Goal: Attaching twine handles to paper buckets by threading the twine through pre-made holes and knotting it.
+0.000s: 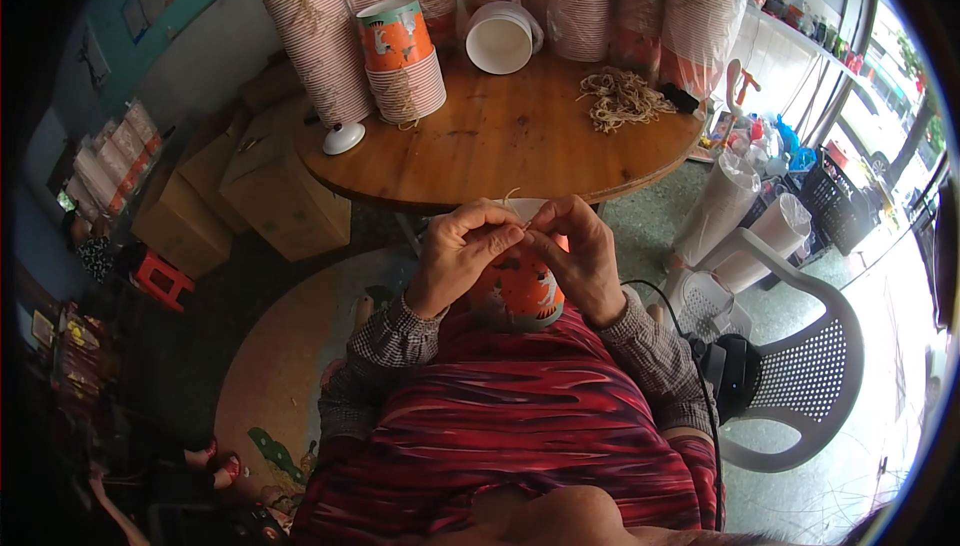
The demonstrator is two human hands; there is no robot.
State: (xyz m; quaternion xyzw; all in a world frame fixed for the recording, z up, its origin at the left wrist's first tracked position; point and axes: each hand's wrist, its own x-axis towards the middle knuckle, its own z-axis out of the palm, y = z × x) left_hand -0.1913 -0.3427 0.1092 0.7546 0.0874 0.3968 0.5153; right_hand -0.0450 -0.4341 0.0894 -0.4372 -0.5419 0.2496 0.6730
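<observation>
An orange paper bucket [515, 296] with animal pictures and a green band rests at my lap, between my forearms. My left hand [452, 256] and my right hand [582, 261] meet over its rim, fingertips almost touching. Each is closed in a pinch on a thin beige string [513, 193], whose loose end sticks up above the fingers. The fingers hide most of the string and part of the bucket's rim.
Ahead stands a round wooden table [500, 146] with tall stacks of paper buckets [318, 36], a tipped white bucket [500, 43] and a string heap [622, 99]. A grey plastic chair [815, 376] is at my right, cardboard boxes [285, 191] at left.
</observation>
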